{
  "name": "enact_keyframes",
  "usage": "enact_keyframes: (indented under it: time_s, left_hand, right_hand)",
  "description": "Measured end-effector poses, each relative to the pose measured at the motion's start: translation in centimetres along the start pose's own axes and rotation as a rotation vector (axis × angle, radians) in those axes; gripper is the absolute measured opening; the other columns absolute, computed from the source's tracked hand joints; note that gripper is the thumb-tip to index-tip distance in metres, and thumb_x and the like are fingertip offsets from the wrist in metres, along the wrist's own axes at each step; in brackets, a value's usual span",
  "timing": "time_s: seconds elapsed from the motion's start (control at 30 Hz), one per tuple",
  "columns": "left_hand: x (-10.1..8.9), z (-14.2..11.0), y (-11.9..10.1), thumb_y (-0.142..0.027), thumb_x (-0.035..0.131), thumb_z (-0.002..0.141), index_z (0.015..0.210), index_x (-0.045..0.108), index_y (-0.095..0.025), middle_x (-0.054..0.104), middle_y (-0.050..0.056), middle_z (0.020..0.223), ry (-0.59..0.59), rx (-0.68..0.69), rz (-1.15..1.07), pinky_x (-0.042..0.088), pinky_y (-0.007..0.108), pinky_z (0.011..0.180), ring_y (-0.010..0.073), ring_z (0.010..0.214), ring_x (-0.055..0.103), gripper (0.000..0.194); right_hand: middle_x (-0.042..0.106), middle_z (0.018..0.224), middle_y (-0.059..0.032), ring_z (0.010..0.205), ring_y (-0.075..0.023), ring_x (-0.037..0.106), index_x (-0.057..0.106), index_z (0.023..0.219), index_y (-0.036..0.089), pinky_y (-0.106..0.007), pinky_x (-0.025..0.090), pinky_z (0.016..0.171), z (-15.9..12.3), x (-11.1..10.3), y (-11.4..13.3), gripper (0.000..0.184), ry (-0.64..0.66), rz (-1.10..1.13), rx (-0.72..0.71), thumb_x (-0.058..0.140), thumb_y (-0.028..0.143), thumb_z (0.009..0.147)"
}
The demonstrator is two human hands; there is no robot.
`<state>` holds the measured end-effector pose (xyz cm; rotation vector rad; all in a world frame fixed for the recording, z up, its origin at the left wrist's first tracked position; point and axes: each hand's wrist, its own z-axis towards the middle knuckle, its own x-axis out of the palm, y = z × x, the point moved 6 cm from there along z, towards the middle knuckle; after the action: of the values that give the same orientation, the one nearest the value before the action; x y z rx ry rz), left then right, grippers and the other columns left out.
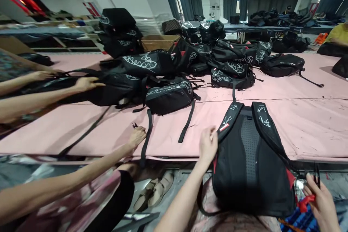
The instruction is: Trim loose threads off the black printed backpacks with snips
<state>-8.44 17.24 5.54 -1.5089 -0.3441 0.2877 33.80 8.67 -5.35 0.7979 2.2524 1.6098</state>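
A black backpack [231,174] rests partly on my lap and leans against the table edge, its padded back and two shoulder straps facing up. White scribbled marks and a small red-and-white label show on the straps. My left hand [208,145] is closed on the backpack's left side, at the shoulder strap's edge. Beside its lower right corner, my right hand [320,197] is closed around a pair of dark thread snips [317,174], their two thin points upward. A red strip [306,202] lies against the right hand's fingers.
The pink-covered table [174,130] carries several black backpacks [171,96] with white toothy drawings. At left, a co-worker's hand [137,137] holds a small tool by the table edge; another person's hands [87,83] grip a black bag. A cardboard box [159,42] stands behind.
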Motion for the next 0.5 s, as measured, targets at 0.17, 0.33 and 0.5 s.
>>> enact_keyframes:
  time_s: [0.17, 0.33, 0.5]
  left_hand:
    - [-1.8, -0.6, 5.1, -0.020, 0.073, 0.059, 0.077, 0.064, -0.012, 0.063, 0.008, 0.075, 0.114, -0.365, -0.165, 0.042, 0.025, 0.060, 0.0189, 0.072, 0.059, 0.022]
    - [0.3, -5.2, 4.6, -0.027, 0.078, 0.055, 0.079, 0.065, -0.011, 0.066, 0.005, 0.069, 0.299, -0.477, -0.326, 0.043, 0.022, 0.055, 0.0129, 0.056, 0.057, 0.032]
    - [2.0, -6.6, 1.5, -0.021, 0.076, 0.058, 0.077, 0.064, -0.014, 0.065, 0.001, 0.068, 0.261, -0.379, -0.396, 0.042, 0.018, 0.057, 0.0091, 0.058, 0.056, 0.024]
  right_hand:
    - [0.055, 0.073, -0.0010, 0.057, -0.0140, 0.049, 0.058, 0.094, 0.016, -0.025, 0.038, 0.047, 0.1, -2.8, 4.4, 0.056, -0.357, -0.352, -0.346, 0.073, 0.051, 0.053]
    - [0.053, 0.070, 0.0005, 0.054, -0.0122, 0.047, 0.055, 0.100, 0.017, -0.024, 0.039, 0.050, -3.2, 2.2, 6.5, 0.046, -0.071, -0.381, -0.493, 0.059, 0.053, 0.071]
    - [0.059, 0.086, -0.0046, 0.077, -0.0170, 0.055, 0.055, 0.100, 0.020, -0.027, 0.045, 0.068, -7.8, 11.6, 6.4, 0.029, 0.413, -0.490, -0.536, 0.053, 0.041, 0.081]
